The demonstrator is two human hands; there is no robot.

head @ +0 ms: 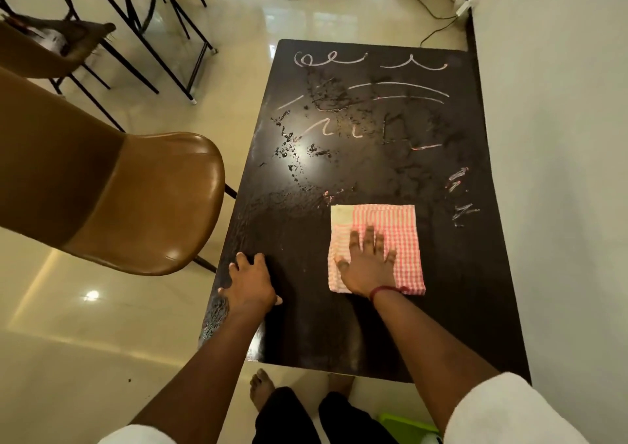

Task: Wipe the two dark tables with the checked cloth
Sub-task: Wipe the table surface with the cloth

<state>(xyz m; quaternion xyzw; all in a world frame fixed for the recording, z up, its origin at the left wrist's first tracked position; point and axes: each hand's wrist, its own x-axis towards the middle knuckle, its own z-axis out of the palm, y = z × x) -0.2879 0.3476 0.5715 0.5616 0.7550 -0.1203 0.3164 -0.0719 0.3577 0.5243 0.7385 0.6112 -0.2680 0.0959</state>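
Observation:
A dark rectangular table stands against the right wall, marked with pale scribbled lines and dark wet smears over its far and middle parts. A folded pink-and-white checked cloth lies flat on the near right part of the top. My right hand presses down on the cloth with fingers spread. My left hand rests on the table's near left edge, fingers curled over it, holding nothing. A second dark table is not clearly in view.
A brown leather chair stands close to the table's left side. More chairs and black table legs fill the far left. Cables run along the floor by the far wall. A green object lies by my feet.

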